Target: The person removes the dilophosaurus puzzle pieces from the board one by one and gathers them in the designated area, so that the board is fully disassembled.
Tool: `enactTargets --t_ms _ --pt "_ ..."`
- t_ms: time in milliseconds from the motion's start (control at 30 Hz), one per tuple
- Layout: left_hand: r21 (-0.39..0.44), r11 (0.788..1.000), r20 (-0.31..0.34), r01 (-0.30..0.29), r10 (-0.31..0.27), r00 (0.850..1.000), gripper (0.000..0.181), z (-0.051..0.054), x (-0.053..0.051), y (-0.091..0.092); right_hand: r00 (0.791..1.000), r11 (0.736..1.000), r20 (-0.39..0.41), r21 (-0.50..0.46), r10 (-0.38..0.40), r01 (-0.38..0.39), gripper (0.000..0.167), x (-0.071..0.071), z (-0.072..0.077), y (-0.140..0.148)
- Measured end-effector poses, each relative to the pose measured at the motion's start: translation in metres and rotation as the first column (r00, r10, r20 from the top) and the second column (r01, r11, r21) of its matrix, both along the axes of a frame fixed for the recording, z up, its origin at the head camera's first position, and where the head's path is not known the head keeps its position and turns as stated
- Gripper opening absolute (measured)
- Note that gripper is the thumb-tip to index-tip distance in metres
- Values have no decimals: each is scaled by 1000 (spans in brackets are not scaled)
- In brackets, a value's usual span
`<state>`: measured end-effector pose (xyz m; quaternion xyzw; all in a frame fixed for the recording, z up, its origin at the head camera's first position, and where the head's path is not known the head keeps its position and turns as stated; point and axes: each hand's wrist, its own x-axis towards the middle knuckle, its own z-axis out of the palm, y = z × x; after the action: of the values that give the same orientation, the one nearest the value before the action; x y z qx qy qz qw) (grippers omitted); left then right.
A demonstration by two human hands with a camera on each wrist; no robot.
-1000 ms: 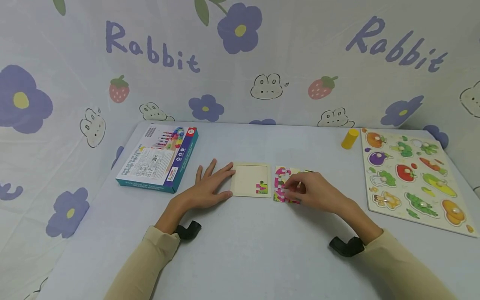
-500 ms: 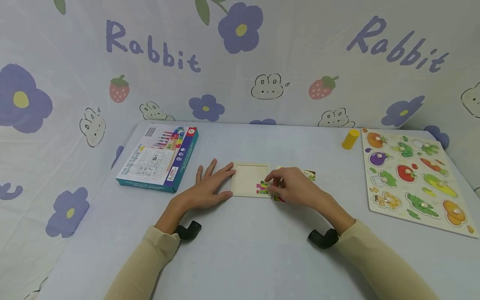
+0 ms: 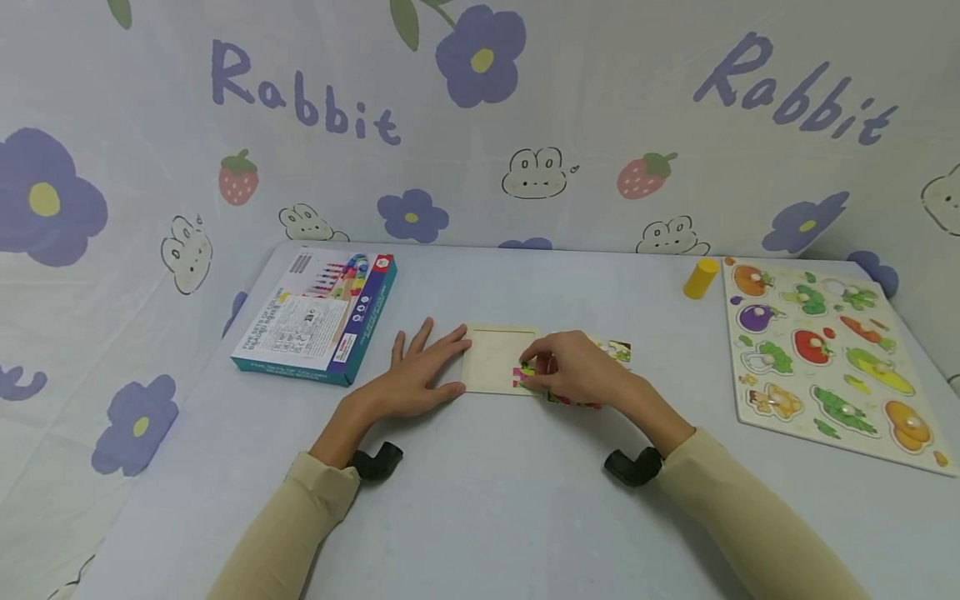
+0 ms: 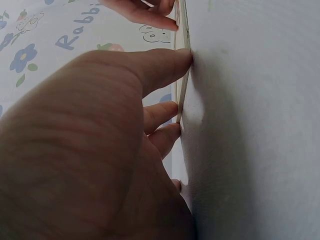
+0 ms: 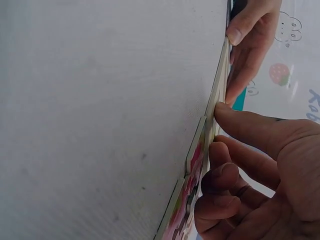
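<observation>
Against the left side of a square wooden puzzle tray (image 3: pixel 498 332), my left hand (image 3: pixel 408 379) rests with fingers spread, its thumb and fingertips touching the edge. A pink and green puzzle piece (image 3: pixel 519 377) lies in the tray's near right corner. The thumb and index finger of my right hand (image 3: pixel 581 367) pinch around this piece, partly hiding it. In the right wrist view, the other fingers of the right hand (image 5: pixel 240 185) are curled. Beneath that hand, beside the tray, lie several joined puzzle pieces (image 3: pixel 619 350), mostly covered.
A flat box (image 3: pixel 307 321) lies at the left. To the right lies a vegetable peg puzzle board (image 3: pixel 832 354), with a yellow cylinder (image 3: pixel 701 278) by its far left corner. A printed cloth (image 3: pixel 585 92) hangs behind the white table (image 3: pixel 480 500).
My right hand has moved left from the joined pieces to the tray's near right corner, uncovering some of their far right part. The left hand has stayed at the tray edge.
</observation>
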<state>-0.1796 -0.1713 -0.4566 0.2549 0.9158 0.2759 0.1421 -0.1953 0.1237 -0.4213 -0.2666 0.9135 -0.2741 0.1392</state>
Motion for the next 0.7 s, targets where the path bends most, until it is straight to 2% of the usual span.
enactTargets --t_ms 333,700 --pt "4 1000 7 -4 3 1000 70 3 2 1 1000 1000 -5 -14 -5 5 29 -1 -1 -1" --pt "-1 1000 5 0 0 1000 70 2 1 1 996 999 -86 -34 -31 28 25 2 -2 -2"
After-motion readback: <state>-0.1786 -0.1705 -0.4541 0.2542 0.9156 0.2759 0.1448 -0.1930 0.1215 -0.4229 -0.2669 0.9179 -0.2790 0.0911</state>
